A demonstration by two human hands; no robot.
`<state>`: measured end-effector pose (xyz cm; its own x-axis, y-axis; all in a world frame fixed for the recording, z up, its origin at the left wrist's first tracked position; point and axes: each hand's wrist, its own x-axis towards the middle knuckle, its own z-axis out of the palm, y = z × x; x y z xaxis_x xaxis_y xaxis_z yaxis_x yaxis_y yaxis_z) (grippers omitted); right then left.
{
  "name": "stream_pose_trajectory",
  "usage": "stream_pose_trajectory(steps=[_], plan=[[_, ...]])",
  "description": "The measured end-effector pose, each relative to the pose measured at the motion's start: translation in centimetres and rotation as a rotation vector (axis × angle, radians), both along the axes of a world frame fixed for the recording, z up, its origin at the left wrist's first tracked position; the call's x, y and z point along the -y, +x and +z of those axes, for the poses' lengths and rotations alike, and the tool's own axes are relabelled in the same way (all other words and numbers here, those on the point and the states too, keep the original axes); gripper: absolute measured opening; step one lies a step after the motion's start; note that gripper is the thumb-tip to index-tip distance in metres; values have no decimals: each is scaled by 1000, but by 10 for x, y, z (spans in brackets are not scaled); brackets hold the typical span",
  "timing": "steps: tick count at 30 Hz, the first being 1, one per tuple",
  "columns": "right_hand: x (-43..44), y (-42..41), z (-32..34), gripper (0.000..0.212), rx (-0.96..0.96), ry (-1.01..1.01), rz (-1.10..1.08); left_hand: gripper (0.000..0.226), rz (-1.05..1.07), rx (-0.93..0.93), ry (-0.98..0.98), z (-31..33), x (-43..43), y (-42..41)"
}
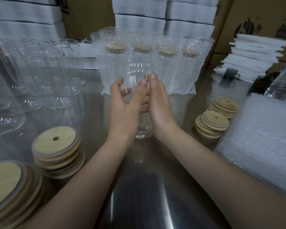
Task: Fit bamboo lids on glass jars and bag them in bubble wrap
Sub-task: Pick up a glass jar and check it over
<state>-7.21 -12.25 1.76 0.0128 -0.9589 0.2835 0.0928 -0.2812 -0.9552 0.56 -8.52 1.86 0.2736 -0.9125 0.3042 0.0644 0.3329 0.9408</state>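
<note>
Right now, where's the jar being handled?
Head view, centre: the jar is held between the left hand and the right hand, just in front of the row of bagged jars.

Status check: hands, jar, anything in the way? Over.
Copy: left hand and right hand both grip the glass jar. Jar upright, no lid yet. Bagged jars stand behind; lid stacks off to both sides.

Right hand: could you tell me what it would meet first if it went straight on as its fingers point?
Most likely the bubble-wrapped jars standing behind; the right hand, gripping the glass jar, points toward them, though the depth is unclear.
</note>
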Motion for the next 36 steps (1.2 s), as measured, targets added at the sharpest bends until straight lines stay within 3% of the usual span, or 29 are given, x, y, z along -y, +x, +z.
stream_pose_trajectory(steps=[5,8,11,15,18,21,24,29,32,36], plan=[[-6,2,0,21,-1,-37,37,67,128,105,12,-1,-2,6],[-7,1,4,28,58,39,60,60,94,63,13,-1,-2,7],[-5,-1,5,38,61,46,26,73,76,14,5,0,-2,9],[3,-8,8,47,65,168,22,48,-49,-105,22,1,-3,11],[2,-12,9,45,93,227,92,65,-188,-288,48,0,0,12],[1,-14,8,42,163,244,169,77,-238,-295,69,-4,6,15],[0,-10,7,45,205,285,258,73,-203,-231,34,-10,12,20],[0,-11,6,58,243,350,388,45,-75,-227,-87,-12,16,26],[1,-12,7,59,231,327,341,35,-5,-273,-75,-8,15,22],[1,-6,4,53,152,201,151,32,-47,-200,-37,-5,9,11]])
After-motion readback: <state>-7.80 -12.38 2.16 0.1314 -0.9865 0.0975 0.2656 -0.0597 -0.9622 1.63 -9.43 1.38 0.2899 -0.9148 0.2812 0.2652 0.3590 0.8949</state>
